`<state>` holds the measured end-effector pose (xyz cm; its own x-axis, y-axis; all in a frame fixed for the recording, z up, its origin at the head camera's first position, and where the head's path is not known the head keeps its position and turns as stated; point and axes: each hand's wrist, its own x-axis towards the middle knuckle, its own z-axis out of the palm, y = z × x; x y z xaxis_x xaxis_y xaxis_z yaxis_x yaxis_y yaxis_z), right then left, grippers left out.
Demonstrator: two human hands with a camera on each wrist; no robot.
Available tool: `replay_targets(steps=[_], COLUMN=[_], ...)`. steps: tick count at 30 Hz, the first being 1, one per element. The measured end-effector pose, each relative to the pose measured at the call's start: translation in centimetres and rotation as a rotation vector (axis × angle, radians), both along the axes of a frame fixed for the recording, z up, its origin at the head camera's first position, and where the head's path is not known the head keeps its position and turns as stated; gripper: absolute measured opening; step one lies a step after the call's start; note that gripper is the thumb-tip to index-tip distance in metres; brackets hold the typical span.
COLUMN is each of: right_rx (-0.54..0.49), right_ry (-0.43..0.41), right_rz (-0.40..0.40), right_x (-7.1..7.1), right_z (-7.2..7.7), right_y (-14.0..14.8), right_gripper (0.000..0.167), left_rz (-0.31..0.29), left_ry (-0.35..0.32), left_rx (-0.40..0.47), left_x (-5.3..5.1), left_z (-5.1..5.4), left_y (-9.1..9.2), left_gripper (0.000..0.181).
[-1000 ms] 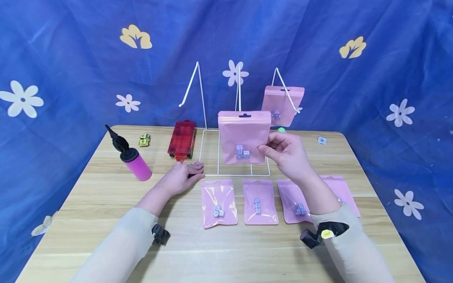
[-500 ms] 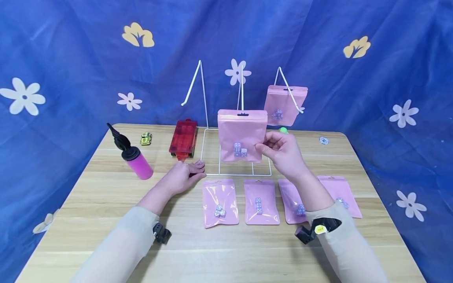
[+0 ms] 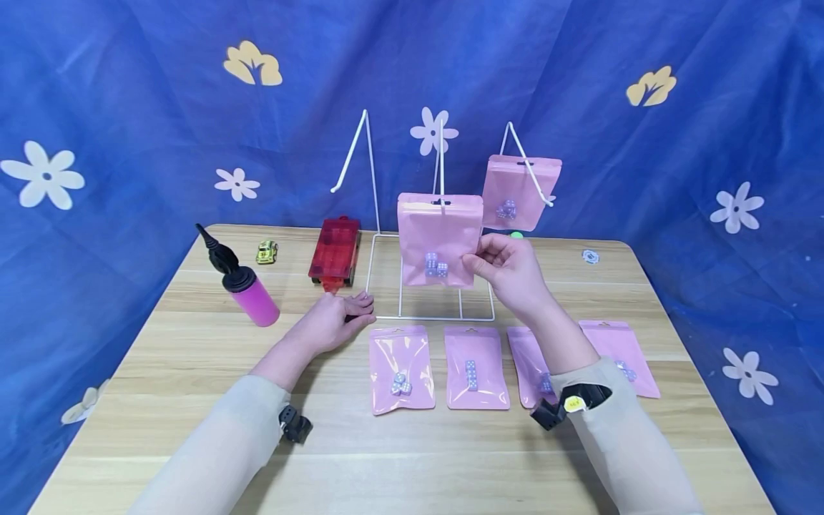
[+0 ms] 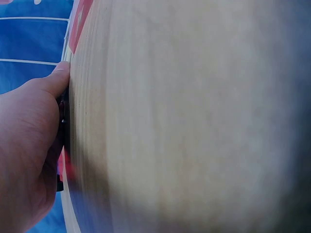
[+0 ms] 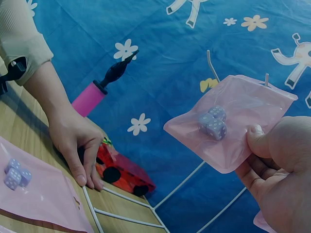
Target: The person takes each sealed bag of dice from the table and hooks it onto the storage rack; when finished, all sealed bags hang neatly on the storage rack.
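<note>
My right hand [image 3: 515, 275] pinches the right edge of a pink zip bag [image 3: 438, 232] between thumb and fingers. Dice [image 5: 214, 122] show through its front. The bag's hang hole is at the tip of the middle hook [image 3: 441, 161] of a white wire rack [image 3: 444, 318]; the tip seems to poke through. My left hand [image 3: 330, 322] grips the rack's front left base corner; in the right wrist view its thumb and fingers are on the wire. Another pink bag [image 3: 520, 187] hangs on the right hook [image 3: 524, 159]. The left hook [image 3: 350, 151] is bare.
Several pink dice bags, among them a left one [image 3: 400, 357] and a second one [image 3: 476, 350], lie in a row before the rack. Left of it are a red toy cart [image 3: 335, 250], a small yellow car [image 3: 267, 252] and a pink hand pump [image 3: 254, 297]. A blue-white chip [image 3: 590, 256] lies right.
My right hand has moved the bag back and slightly up, bringing its hang hole to the middle hook's tip. The left hand keeps its place on the rack corner.
</note>
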<state>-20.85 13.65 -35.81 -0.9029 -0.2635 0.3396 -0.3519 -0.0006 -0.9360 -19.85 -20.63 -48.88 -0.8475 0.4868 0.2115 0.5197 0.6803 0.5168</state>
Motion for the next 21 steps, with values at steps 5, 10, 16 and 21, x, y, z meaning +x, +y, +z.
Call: replay_targets(steps=[5, 10, 16, 21], right_rx=[-0.02, -0.031, -0.048, -0.064], right_ry=[-0.022, -0.03, -0.056, -0.055], right_rz=[-0.004, -0.028, -0.059, -0.069], right_x=[-1.0, -2.2, -3.7, -4.9], right_z=[-0.4, -0.7, -1.0, -0.9], right_y=[-0.2, -0.3, -0.7, -1.0], right_gripper=[0.005, 0.005, 0.007, 0.003], left_rz=[-0.003, 0.002, 0.006, 0.008], left_ry=[-0.003, -0.013, -0.021, -0.024], left_rx=[0.001, 0.001, -0.008, -0.012], left_x=[0.0, 0.1, 0.1, 0.2], left_z=[0.0, 0.0, 0.1, 0.2], left_y=[0.0, 0.0, -0.1, 0.0], left_gripper=[0.03, 0.03, 0.03, 0.03])
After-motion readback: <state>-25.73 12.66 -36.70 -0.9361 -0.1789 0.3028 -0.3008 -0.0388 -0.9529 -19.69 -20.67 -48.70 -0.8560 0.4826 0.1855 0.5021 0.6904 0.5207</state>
